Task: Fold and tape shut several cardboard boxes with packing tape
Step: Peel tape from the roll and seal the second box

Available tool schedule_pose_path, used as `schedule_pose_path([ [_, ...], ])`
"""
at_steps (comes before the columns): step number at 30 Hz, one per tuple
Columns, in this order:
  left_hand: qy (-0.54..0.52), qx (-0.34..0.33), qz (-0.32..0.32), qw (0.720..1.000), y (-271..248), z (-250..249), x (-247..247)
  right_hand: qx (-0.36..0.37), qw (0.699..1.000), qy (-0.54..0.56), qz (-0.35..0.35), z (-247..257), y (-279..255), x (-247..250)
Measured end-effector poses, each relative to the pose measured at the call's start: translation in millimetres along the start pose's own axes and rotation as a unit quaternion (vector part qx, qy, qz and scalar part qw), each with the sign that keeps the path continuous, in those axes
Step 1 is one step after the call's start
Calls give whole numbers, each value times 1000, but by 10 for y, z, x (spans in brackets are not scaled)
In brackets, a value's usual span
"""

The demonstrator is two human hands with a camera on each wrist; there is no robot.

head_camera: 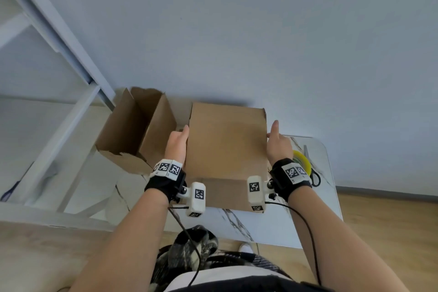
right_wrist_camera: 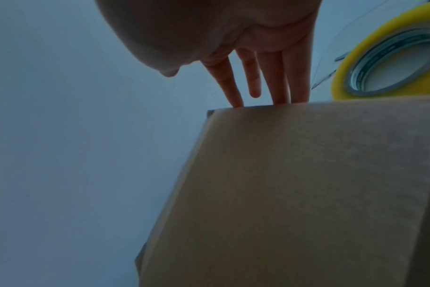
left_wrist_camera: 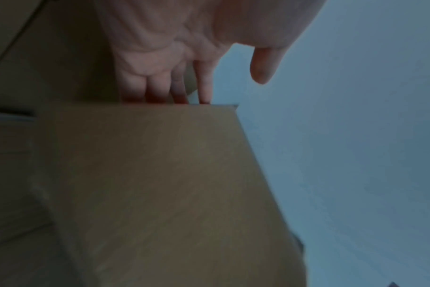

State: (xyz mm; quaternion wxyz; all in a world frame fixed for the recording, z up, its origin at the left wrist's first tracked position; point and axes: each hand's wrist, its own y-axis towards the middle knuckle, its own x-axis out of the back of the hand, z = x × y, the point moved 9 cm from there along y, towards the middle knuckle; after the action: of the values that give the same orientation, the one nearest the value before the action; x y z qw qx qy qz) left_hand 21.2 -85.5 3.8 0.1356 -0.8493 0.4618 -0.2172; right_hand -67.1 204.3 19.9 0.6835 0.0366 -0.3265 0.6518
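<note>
1. The desk point(head_camera: 272, 225) is white, marble-patterned with grey veins and a rounded corner; it stands against a plain pale wall point(head_camera: 260, 31).
2. The box point(head_camera: 225, 142) in the middle of the desk is plain brown cardboard, matte and smooth, rectangular with crisp folded edges. Its broad top face is closed and slopes up away from the person; no tape shows on it.
3. A second box point(head_camera: 137, 130) of the same cardboard stands just beside it on the left, open, with its flaps upright and its inside in shadow.
4. The left hand point(head_camera: 176, 143) lies flat against the left side of the box, fingers point(left_wrist_camera: 157, 85) straight and close together, their tips passing behind the box's edge in the left wrist view; the thumb stands apart, touching nothing. It presses rather than grips.
5. The right hand point(head_camera: 278, 144) mirrors it on the right side, fingers point(right_wrist_camera: 277, 85) straight and slightly spread, several tips meeting the box's edge and one shorter tip clear of it; the thumb is free.
6. The tape point(head_camera: 302, 161) is a yellow roll with a grey-white inner core, lying on the desk just right of the right hand, partly hidden by the wrist.
7. Black-handled scissors point(head_camera: 312, 170) lie beside the tape, near the desk's right edge.
</note>
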Motion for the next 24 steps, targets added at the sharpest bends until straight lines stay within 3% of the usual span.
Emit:
schedule_pose_path([
  [4, -117, 74, -13, 990, -14, 229, 45, -20, 998, 67, 2, -25, -49, -74],
  [7, -200, 77, -30, 976, -28, 236, 113, -55, 984, 170, -5, -64, -40, -130],
  [12, -171, 48, -66, 982, 69, 256, 220, -65, 967, 244, 20, -142, 27, -308],
  [16, -151, 90, -99, 979, 130, 438, 367, -82, 965, 240, 69, -117, -69, -435],
  [21, -69, 143, -2, 987, 60, 421, 299, -152, 966, 194, 78, -328, -26, -647],
  [24, -72, 152, 55, 984, 63, 410, 206, -183, 967, 168, 52, -400, 29, -701],
])
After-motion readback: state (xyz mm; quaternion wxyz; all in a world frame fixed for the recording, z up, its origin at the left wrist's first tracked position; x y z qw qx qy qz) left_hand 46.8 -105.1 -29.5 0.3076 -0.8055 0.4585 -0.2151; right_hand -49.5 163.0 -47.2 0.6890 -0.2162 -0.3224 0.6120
